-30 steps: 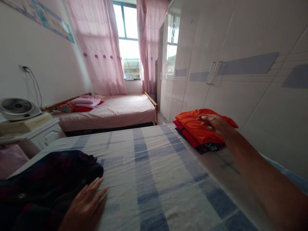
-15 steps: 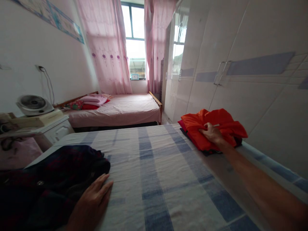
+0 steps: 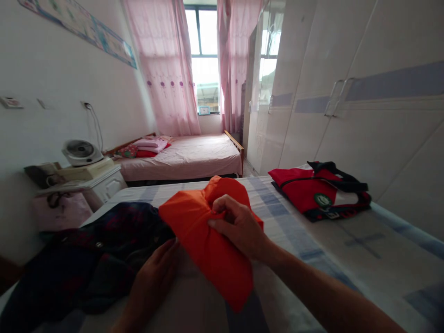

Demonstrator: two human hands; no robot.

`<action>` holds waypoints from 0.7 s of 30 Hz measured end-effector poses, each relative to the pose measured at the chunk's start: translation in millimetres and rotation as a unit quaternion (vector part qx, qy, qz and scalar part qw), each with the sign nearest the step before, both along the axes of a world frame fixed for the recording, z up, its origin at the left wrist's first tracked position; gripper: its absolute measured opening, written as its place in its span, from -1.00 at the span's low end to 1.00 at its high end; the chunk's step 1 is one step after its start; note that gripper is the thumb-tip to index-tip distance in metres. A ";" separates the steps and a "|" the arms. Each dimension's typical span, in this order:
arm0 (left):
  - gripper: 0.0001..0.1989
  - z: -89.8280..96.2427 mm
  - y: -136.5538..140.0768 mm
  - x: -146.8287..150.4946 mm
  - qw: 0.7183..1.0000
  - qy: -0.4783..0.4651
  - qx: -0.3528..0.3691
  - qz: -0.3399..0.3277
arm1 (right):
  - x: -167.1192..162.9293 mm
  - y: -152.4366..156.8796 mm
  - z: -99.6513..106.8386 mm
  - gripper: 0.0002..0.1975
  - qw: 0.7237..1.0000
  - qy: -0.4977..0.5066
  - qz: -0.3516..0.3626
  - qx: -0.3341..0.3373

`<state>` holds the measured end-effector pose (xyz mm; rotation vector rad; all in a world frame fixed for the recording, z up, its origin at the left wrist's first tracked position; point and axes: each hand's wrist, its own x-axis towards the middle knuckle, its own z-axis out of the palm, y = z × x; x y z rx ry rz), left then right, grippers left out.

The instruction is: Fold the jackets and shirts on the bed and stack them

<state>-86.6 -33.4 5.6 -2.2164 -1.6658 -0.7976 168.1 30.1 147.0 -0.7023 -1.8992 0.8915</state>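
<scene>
Pinches a bunched fold of orange cloth (image 3: 203, 247) in right hand (image 3: 239, 226), held above striped bedsheet (image 3: 294, 231). Lays left hand (image 3: 154, 275) beside dark plaid garment (image 3: 104, 252); cannot tell its grip, partly hidden behind orange cloth. Farther right, folded red-and-navy clothes (image 3: 301, 187) near white wardrobe (image 3: 312, 134).
</scene>
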 end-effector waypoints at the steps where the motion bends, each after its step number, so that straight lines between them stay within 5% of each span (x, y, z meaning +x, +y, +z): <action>1: -0.66 3.3 -1.7 1.0 1.000 -0.025 -0.003 0.011 | 0.4 -1.7 5.3 -0.84 1.000 0.004 -0.018 0.012; 4: -0.68 12.5 -5.2 2.5 0.995 -0.094 -0.009 0.041 | 12.3 3.2 0.0 -0.86 0.996 -0.050 -0.064 0.033; 8: -0.72 21.7 -13.5 4.8 0.988 -0.151 0.022 0.033 | 46.7 24.0 -48.3 -0.78 0.987 -0.126 -0.097 -0.021; 14: -0.51 51.7 -33.9 52.8 0.991 -0.003 0.129 -0.032 | 97.5 54.4 -119.4 -0.71 0.956 -0.139 -0.222 -0.131; 16: -0.49 58.3 -29.8 74.2 0.995 0.036 0.098 -0.007 | 100.9 57.0 -126.9 -0.72 0.953 -0.156 -0.228 -0.125; 21: -0.88 57.4 -1.8 91.3 0.994 0.026 -0.082 0.070 | 95.2 53.3 -128.6 -0.75 0.954 -0.208 -0.212 -0.029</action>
